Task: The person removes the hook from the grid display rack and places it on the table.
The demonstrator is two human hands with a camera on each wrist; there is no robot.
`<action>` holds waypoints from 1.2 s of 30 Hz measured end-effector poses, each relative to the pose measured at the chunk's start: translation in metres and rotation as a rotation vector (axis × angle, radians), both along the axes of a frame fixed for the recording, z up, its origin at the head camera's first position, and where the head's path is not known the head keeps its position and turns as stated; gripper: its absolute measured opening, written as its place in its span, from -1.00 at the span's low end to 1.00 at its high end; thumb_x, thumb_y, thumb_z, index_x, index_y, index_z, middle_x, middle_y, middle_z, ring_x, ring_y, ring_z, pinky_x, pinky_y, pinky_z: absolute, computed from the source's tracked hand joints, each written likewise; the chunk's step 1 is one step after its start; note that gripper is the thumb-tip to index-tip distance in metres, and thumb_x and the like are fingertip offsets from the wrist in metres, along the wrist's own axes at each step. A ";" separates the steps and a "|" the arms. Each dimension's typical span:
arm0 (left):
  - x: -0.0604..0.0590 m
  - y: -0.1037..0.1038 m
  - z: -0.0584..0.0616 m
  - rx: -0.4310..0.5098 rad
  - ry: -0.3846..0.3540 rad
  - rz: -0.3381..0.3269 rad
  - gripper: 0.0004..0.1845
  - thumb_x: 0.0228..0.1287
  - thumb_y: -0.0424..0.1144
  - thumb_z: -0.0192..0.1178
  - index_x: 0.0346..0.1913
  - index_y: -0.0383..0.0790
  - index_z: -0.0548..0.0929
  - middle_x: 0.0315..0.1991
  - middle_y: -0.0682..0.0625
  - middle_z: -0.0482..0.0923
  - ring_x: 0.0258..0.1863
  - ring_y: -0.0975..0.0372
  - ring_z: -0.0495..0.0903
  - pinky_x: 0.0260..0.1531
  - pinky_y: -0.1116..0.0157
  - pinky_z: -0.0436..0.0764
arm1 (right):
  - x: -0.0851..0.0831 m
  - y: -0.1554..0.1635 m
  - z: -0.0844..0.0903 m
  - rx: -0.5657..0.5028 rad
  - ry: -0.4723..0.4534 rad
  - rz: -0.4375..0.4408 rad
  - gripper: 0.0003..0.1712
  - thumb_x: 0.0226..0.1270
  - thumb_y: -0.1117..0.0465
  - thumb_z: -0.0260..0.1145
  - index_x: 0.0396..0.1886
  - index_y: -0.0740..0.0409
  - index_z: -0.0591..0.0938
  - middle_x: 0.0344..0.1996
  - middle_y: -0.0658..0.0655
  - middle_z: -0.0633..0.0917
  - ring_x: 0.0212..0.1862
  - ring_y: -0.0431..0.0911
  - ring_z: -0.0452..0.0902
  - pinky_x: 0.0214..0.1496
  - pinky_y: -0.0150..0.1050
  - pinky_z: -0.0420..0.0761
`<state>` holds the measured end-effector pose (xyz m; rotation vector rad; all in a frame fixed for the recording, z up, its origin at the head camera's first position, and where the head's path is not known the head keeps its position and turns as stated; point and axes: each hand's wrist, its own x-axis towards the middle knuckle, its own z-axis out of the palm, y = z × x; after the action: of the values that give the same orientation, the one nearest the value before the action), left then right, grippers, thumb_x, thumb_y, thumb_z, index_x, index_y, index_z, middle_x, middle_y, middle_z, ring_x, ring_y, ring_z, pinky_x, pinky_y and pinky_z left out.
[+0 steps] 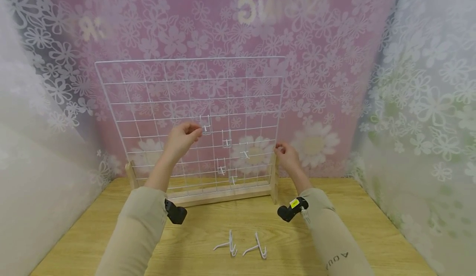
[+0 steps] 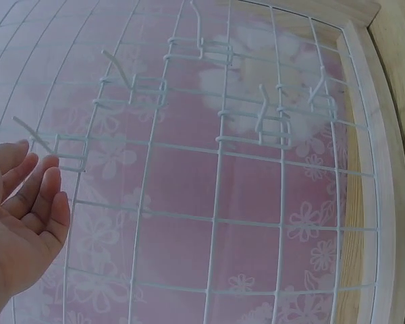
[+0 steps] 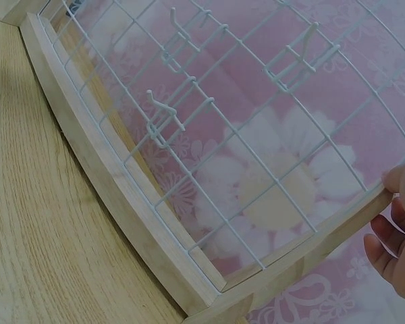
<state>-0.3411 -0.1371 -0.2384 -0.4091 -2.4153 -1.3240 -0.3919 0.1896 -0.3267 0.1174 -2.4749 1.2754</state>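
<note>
A white wire grid panel (image 1: 174, 102) stands upright in a wooden base (image 1: 223, 196), with several white wire hooks (image 1: 227, 143) hung on it. My left hand (image 1: 183, 137) is beside the uppermost hook (image 1: 206, 129). In the left wrist view, the loosely bent fingers (image 2: 51, 196) are close to that hook (image 2: 71, 150), with nothing held between them. At the panel's right edge, my right hand (image 1: 288, 156) grips the top of the wooden upright (image 1: 274, 177). The right wrist view shows its thumb on the end of this upright (image 3: 310, 260) and the fingers curled beyond it.
Two more hooks, one on the left (image 1: 231, 243) and one on the right (image 1: 257, 246), lie on the wood-grain table (image 1: 208, 222) in front of the base. A pink flowered curtain (image 1: 320, 82) hangs behind the panel, and pale flowered sheets (image 1: 420, 123) stand at both sides.
</note>
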 end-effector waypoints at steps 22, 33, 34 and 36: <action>-0.006 0.021 0.003 0.063 0.017 -0.047 -0.70 0.36 -0.21 0.05 -0.07 -0.41 0.59 -0.26 -0.20 0.60 -0.25 0.05 0.57 -0.16 0.19 0.56 | 0.000 -0.001 -0.005 -0.007 0.025 0.004 -0.79 0.39 0.24 0.09 -0.08 0.25 0.50 -0.44 0.16 0.40 -0.40 -0.01 0.28 -0.43 -0.25 0.27; -0.008 0.025 0.006 0.222 -0.056 -0.049 -0.73 0.33 -0.28 0.08 -0.07 -0.44 0.57 -0.28 -0.15 0.57 -0.26 0.05 0.54 -0.24 0.34 0.55 | -0.001 -0.001 -0.003 -0.020 0.009 0.004 -0.79 0.40 0.23 0.08 -0.07 0.24 0.49 -0.34 0.21 0.44 -0.32 0.03 0.31 -0.35 -0.19 0.31; -0.008 0.025 0.006 0.236 -0.064 -0.047 -0.74 0.32 -0.29 0.09 -0.07 -0.43 0.57 -0.29 -0.14 0.56 -0.25 0.04 0.54 -0.24 0.34 0.55 | 0.000 -0.001 -0.002 -0.022 0.009 0.004 -0.79 0.40 0.23 0.08 -0.07 0.25 0.49 -0.33 0.21 0.44 -0.31 0.03 0.31 -0.33 -0.18 0.31; -0.008 0.026 0.007 0.254 -0.079 -0.043 -0.75 0.32 -0.29 0.10 -0.07 -0.43 0.58 -0.29 -0.13 0.56 -0.25 0.03 0.54 -0.24 0.33 0.55 | 0.000 -0.001 -0.002 -0.024 0.011 0.006 -0.78 0.40 0.24 0.08 -0.06 0.25 0.49 -0.30 0.23 0.45 -0.29 0.05 0.32 -0.31 -0.16 0.32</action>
<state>-0.3492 -0.1111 -0.2311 -0.3461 -2.2700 -1.6696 -0.3915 0.1886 -0.3286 0.1247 -2.4509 1.3035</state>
